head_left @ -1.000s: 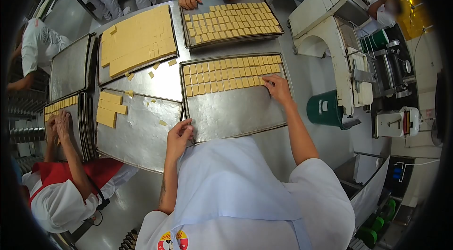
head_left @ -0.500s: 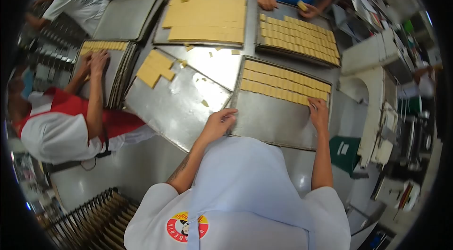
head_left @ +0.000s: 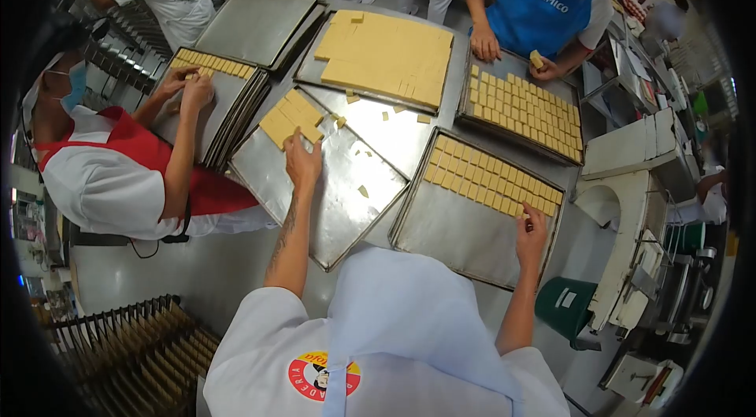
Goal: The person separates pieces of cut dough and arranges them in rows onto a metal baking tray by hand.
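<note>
We can pass over the right tray [head_left: 457, 232], near half | rows of yellow pieces [head_left: 488, 177] block its far half | yellow slabs [head_left: 290, 116] obstruct the left tray [head_left: 335, 204], far end

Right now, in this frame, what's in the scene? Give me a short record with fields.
Left hand: thumb and fingers apart, at the flat yellow dough-like strips
Right hand: at the nearest row of small yellow rectangular pieces; grip unclear
Right-hand tray: grey rectangular metal, three rows at its far side, bare nearer the wearer
Beyond the strips: large flat yellow slab
Across the table: co-worker in a blue apron, holding one yellow block
</note>
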{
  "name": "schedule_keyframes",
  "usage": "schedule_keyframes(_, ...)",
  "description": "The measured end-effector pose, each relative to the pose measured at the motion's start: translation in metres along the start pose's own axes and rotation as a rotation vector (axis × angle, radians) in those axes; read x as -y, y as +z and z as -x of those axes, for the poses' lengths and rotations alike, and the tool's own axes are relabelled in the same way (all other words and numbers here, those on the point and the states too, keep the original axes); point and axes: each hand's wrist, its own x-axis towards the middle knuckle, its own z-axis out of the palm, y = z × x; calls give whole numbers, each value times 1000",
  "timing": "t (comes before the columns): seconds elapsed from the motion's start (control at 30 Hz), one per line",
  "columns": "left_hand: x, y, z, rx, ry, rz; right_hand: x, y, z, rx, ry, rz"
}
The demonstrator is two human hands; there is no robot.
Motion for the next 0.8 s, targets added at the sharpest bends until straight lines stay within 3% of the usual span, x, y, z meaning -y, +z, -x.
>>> schedule_keyframes(0.57,-40,60,-29,-337,-258,-332,16,18,27,-101,-60,-112)
schedule_keyframes(0.8,-17,65,-31,-407,-73,-235,19,17,36,-141,-75,-176)
